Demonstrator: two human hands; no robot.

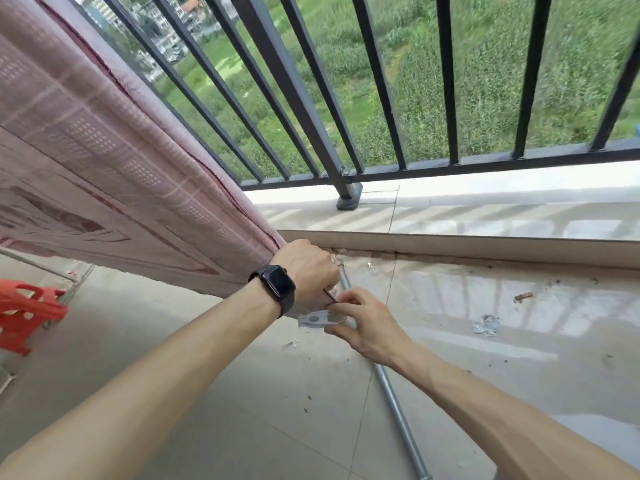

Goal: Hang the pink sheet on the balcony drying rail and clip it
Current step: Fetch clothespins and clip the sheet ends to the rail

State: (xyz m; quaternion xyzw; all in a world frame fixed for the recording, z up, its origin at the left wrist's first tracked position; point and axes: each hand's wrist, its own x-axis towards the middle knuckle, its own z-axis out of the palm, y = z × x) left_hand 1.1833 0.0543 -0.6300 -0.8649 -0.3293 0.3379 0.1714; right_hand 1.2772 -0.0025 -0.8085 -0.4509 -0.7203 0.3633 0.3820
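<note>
The pink patterned sheet [104,161] hangs over the drying rail across the left half of the view. The grey metal rail [391,386] runs from the hands toward the bottom of the frame. My left hand [308,268], with a black watch on the wrist, grips the sheet's corner right at the rail. Just below it, my right hand [363,323] pinches a clear plastic clip [317,319] between thumb and fingers, beside the sheet's edge. Whether the clip's jaws touch the rail is hidden by the fingers.
A black balcony railing [346,98] stands on a tiled ledge [485,209] ahead, fields far below. An orange plastic stool [24,313] sits at the left edge. The concrete floor [485,323] has small bits of debris.
</note>
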